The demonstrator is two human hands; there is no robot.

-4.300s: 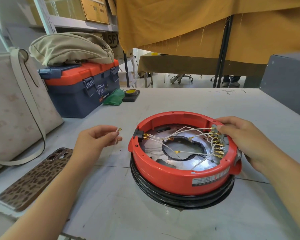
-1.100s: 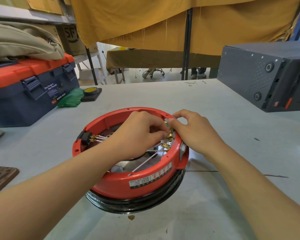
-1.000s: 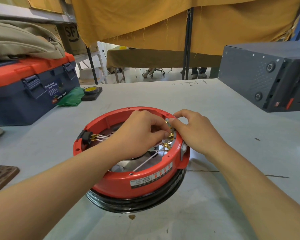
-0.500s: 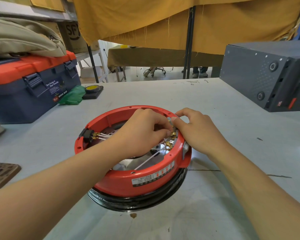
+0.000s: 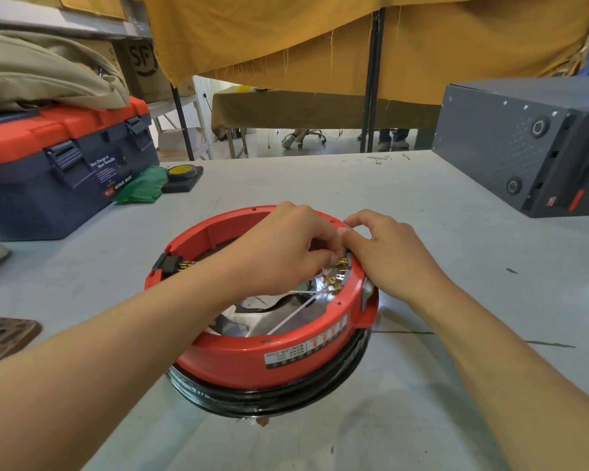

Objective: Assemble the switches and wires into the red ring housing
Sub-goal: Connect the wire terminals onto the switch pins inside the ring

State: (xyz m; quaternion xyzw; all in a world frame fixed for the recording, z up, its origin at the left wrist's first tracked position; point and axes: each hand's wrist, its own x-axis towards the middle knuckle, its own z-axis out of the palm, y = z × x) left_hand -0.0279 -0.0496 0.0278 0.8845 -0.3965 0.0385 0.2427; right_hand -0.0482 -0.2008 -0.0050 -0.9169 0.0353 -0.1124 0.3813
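Hands first: I've got both of them meeting at the right inner wall of the red ring housing (image 5: 252, 355), which sits on the desk (image 5: 422, 205) directly under my wrists, stacked on a black rim (image 5: 279, 399). My left hand (image 5: 286, 246) reaches across the open middle of the ring, fingers curled tight, thumb and forefinger pinched together over the gold terminals (image 5: 335, 275); I can't make out whether a wire end is actually caught in that pinch, the knuckles cover it. My right hand (image 5: 388, 256) comes in from outside the ring, draped over the rim, fingertips bent down and pressing on the grey switch block (image 5: 346, 258) right against the left fingertips. Partly closed, that one, bracing rather than wrapping anything.

Just below the fingers, two white wires (image 5: 296, 309) run from the terminals across the shiny metal plate (image 5: 262, 324) toward me. Across the ring from my hands, under my left forearm, a black connector (image 5: 169, 263) sits in the wall with gold pins showing.

Well off to the left of my left arm, a blue and orange toolbox (image 5: 65, 164); near it a green cloth (image 5: 143, 185) and a roll of tape (image 5: 181, 173). Far right of my right hand, a dark grey box (image 5: 524, 144).
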